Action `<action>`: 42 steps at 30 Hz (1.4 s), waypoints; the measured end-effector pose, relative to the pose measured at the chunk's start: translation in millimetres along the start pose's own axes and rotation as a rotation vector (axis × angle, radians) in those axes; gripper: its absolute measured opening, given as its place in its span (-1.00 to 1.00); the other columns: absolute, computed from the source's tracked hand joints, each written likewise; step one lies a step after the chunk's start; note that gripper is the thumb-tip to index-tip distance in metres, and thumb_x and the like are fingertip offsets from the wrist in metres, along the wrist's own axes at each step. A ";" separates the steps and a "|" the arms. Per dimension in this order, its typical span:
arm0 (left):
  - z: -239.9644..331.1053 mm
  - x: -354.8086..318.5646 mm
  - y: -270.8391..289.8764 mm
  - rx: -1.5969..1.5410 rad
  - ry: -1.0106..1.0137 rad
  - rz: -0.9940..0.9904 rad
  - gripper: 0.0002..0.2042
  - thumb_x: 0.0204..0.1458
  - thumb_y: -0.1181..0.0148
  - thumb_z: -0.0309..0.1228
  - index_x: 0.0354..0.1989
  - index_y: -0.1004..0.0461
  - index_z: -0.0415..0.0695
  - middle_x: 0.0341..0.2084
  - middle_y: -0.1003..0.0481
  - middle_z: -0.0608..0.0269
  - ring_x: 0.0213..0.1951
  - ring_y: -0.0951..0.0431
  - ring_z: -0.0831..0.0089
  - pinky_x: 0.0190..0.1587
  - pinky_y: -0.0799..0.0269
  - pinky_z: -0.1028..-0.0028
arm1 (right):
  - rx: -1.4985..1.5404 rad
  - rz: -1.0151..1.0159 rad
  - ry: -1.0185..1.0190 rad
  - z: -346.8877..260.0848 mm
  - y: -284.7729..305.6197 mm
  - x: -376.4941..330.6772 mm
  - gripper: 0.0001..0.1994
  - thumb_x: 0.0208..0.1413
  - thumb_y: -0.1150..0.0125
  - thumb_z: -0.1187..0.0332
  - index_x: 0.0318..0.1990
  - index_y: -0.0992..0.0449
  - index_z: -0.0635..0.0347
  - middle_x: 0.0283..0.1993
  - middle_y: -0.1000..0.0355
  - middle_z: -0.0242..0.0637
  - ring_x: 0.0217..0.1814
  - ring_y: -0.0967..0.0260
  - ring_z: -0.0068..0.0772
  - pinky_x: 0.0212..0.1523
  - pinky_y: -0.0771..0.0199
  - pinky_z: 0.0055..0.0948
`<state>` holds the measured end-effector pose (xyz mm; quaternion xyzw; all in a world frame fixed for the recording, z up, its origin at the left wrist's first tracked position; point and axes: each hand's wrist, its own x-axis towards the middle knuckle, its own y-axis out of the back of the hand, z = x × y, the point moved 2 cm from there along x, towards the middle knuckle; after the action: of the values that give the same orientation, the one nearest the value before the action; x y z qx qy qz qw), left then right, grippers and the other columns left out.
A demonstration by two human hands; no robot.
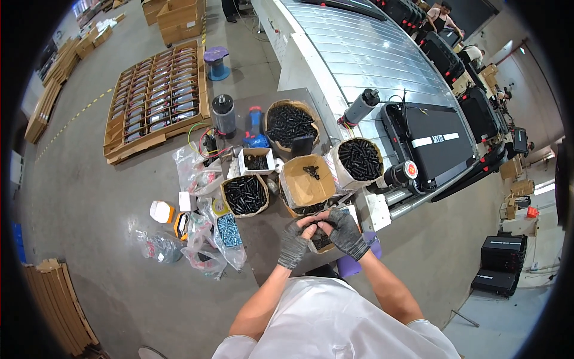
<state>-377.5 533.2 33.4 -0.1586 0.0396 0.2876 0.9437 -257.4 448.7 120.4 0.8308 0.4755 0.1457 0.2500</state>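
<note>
The head view looks straight down on a person in a white shirt, whose two gloved hands meet over the near edge of a dark grey tabletop (263, 233). The left hand (293, 244) and the right hand (345, 233) are pressed together at the fingertips, and between them they pinch some small black parts (313, 225); how many parts it is, I cannot tell. Directly under the hands stands a small carton (321, 242) with more of the same black pieces, close to the near right corner of the tabletop. Just behind the hands, toward the middle, is an open brown box (305, 186) that is almost empty, with only a few black pieces on its bottom. To its left is a round paper bag of black screws (244, 195), and to its right a second bag (359, 160), also full. At the far edge there is a bigger bag (289, 124) of black parts, and beside it a blue tool (256, 127) and a black cylinder (224, 113). On the left edge lie clear plastic bags (230, 236), one with light blue pieces. Beyond the right edge a conveyor line (365, 54) carries black treadmills (431, 140).
</note>
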 end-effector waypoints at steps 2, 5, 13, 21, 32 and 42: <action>8.5 2.3 2.1 -0.139 0.028 0.084 -0.60 0.08 -0.18 -0.45 0.12 -0.35 -0.19 -0.10 -0.51 0.17 -0.08 -0.47 0.48 -0.03 -0.41 0.48 | -0.113 0.011 0.035 6.6 -0.4 16.4 -0.84 -0.02 -0.18 0.49 -0.24 -0.53 0.19 -0.31 -0.47 -0.18 -0.21 -0.44 -0.16 -0.18 -0.42 -0.32; -1.6 3.0 24.8 -0.282 0.030 0.199 -0.57 0.09 -0.17 -0.43 0.15 -0.31 -0.21 -0.12 -0.51 0.12 -0.10 -0.48 0.46 -0.03 -0.41 0.49 | -0.354 0.076 0.112 19.1 1.5 58.3 -0.88 -0.05 -0.17 0.50 -0.31 -0.52 0.20 -0.34 -0.47 -0.16 -0.23 -0.42 -0.12 -0.13 -0.40 -0.29; -49.1 -52.9 100.3 -0.296 0.205 0.399 -0.67 0.12 -0.11 -0.45 0.03 -0.36 -0.32 -0.25 -0.54 0.04 -0.29 -0.57 0.35 -0.19 -0.53 0.42 | -0.487 0.041 0.017 117.5 -31.0 155.4 -0.86 -0.10 -0.15 0.51 -0.32 -0.53 0.18 -0.30 -0.49 -0.12 -0.16 -0.44 -0.08 -0.10 -0.41 -0.27; -36.3 -68.9 145.3 -0.027 0.207 0.567 -0.73 0.12 -0.11 -0.44 -0.04 -0.44 -0.29 -0.27 -0.55 0.16 -0.24 -0.55 0.44 -0.20 -0.47 0.46 | -0.546 0.136 0.114 77.5 -28.2 146.7 -0.78 -0.06 -0.07 0.53 -0.20 -0.46 0.22 -0.16 -0.39 -0.01 -0.10 -0.38 0.06 -0.11 -0.42 -0.19; -12.3 90.2 180.7 1.255 -0.226 0.213 -0.76 -0.09 -0.18 -0.47 -0.19 -0.53 -0.14 -0.22 -0.44 0.04 -0.15 -0.49 0.07 -0.15 -0.43 0.20 | -0.211 -0.022 0.084 30.6 -19.9 -48.9 -0.89 -0.06 -0.22 0.51 -0.33 -0.49 0.17 -0.34 -0.45 -0.17 -0.26 -0.45 -0.10 -0.25 -0.45 -0.28; -36.6 118.0 156.5 1.333 -0.028 0.476 -0.80 -0.17 -0.23 -0.34 -0.39 -0.49 -0.18 -0.41 -0.52 -0.04 -0.33 -0.55 -0.01 -0.24 -0.48 0.16 | -0.136 0.171 -0.179 79.0 -11.0 -130.4 -0.90 -0.08 -0.23 0.54 -0.35 -0.53 0.21 -0.36 -0.46 -0.12 -0.27 -0.44 -0.09 -0.20 -0.44 -0.30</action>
<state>-365.7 706.7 -64.1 0.4696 0.2286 0.4026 0.7517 -293.4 319.0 48.0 0.8590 0.3677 0.1237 0.3340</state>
